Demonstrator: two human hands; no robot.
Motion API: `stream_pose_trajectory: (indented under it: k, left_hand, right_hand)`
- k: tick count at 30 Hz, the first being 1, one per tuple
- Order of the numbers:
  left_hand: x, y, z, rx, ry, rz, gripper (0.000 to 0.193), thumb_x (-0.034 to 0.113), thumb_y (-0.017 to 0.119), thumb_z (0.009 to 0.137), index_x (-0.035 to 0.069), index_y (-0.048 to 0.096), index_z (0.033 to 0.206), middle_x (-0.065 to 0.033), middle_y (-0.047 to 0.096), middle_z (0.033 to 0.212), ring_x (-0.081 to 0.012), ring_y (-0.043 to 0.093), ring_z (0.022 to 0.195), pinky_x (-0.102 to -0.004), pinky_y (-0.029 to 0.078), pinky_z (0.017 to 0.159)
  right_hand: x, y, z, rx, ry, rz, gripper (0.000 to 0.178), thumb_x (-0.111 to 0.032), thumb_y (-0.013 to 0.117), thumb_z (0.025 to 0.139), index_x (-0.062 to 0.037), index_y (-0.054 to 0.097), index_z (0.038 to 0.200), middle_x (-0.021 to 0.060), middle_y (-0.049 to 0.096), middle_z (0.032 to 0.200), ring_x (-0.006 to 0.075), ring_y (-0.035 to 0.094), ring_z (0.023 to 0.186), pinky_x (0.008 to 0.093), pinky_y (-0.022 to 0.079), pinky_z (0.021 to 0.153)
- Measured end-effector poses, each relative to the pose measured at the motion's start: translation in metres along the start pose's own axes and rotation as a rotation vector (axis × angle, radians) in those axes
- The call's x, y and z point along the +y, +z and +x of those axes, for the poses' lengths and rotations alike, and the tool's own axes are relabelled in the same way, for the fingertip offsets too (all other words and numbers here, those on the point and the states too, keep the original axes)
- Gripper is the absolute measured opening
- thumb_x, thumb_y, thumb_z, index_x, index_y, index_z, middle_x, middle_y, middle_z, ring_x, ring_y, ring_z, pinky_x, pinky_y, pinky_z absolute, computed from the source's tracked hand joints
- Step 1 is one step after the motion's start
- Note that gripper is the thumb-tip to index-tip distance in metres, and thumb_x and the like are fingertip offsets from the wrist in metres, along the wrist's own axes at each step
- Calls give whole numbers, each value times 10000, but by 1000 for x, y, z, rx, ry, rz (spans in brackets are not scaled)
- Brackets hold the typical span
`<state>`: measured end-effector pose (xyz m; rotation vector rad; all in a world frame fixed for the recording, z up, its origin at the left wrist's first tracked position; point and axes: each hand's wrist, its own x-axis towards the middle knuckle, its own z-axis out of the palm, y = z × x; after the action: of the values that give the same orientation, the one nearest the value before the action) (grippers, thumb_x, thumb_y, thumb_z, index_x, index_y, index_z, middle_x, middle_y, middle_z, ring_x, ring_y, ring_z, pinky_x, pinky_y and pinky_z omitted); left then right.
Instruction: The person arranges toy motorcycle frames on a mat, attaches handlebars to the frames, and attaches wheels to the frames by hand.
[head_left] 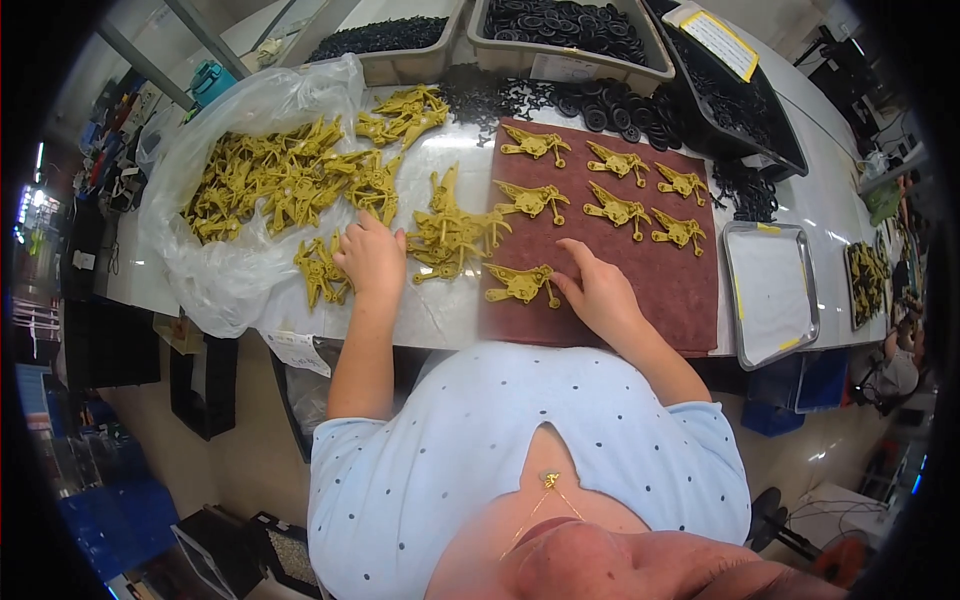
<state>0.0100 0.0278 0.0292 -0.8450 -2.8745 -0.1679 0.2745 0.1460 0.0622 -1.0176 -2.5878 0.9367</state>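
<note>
My left hand (pixel 374 258) rests at the near edge of a heap of yellow plastic parts (pixel 270 175), its fingertips at the pieces and its thumb apart; no part shows in its grasp. Just left of it lies a small cluster of yellow parts (pixel 322 270). A bigger yellow cluster (pixel 450 230), slightly blurred, sits between my hands at the mat's left edge. Over the dark red mat (pixel 640 285), my right hand (pixel 602 292) has thumb and index finger spread, close to the right end of a single yellow part (pixel 520 284). Several similar parts (pixel 615 210) lie in rows farther up the mat.
The heap spills from a clear plastic bag (pixel 190 270). Grey bins (pixel 570 58) of black pieces stand at the back, with loose black discs (pixel 605 108) before them. A black tray (pixel 740 105) and a metal tray (pixel 775 290) are on the right.
</note>
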Motion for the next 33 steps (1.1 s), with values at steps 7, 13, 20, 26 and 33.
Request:
stream_pose_trajectory:
  k: [7,13,20,26,33]
  left_hand:
    - [-18,-17,-1,46,87,-158,477,223,689,764,-2,533,1154,-176,580,1029,-311,575,943,-468,396,832]
    - [9,-59,-30,-40,323,-1041,395,46,685,783,16,531,1145,-174,536,1182,-241,557,1058,-379,441,913]
    - [45,-41,-58,-343,695,-1807,439,-38,675,792,40,463,1168,-177,420,1336,-283,439,1244,-378,381,1027]
    - [49,-37,-58,-664,542,-2182,429,-16,663,810,71,440,1167,-166,464,1280,-325,403,1286,-420,367,1043]
    - [59,-35,-71,-193,385,-1749,744,241,784,734,95,376,1338,-190,374,1357,-324,354,1296,-463,351,1027]
  right_hand:
    - [-5,3,7,182,-123,148,289,-121,636,852,-45,559,1120,118,583,677,203,559,566,311,450,552]
    - [-22,-2,16,-29,-76,499,242,-167,551,935,-16,561,1124,41,618,739,98,563,613,248,467,562]
    - [-37,2,13,-326,57,1326,419,-250,475,978,-10,349,1298,147,551,1072,183,597,864,316,512,782]
    - [-16,4,15,-463,202,1541,291,-198,534,954,-11,507,1176,76,569,999,150,569,861,286,488,767]
    - [-10,7,13,-511,141,1595,239,-158,597,915,-13,564,1102,29,578,927,106,542,804,253,457,727]
